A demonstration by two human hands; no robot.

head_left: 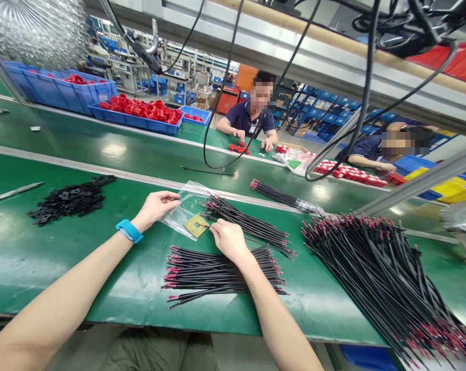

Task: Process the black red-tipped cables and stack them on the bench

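My right hand [228,238] is closed in a pinch on a black cable with a reddish end. The cable's tip reaches over the hole in a yellowish square plate [193,230], which lies on a clear plastic bag [184,203]. My left hand [159,207], with a blue band at the wrist, is closed at the bag's left edge. Something small and dark shows at its fingertips, too small to name. Below my right hand lies a row of short black cables [209,270] with red ends. Another bunch of black cables [252,219] lies just beyond it.
Black flat parts [72,200] are heaped at left, near a thin metal tool [14,192]. A large cable pile [372,268] covers the right side. Across the bench, blue bins [136,119] hold red parts, and two co-workers sit there. Black cords [205,134] hang down in front.
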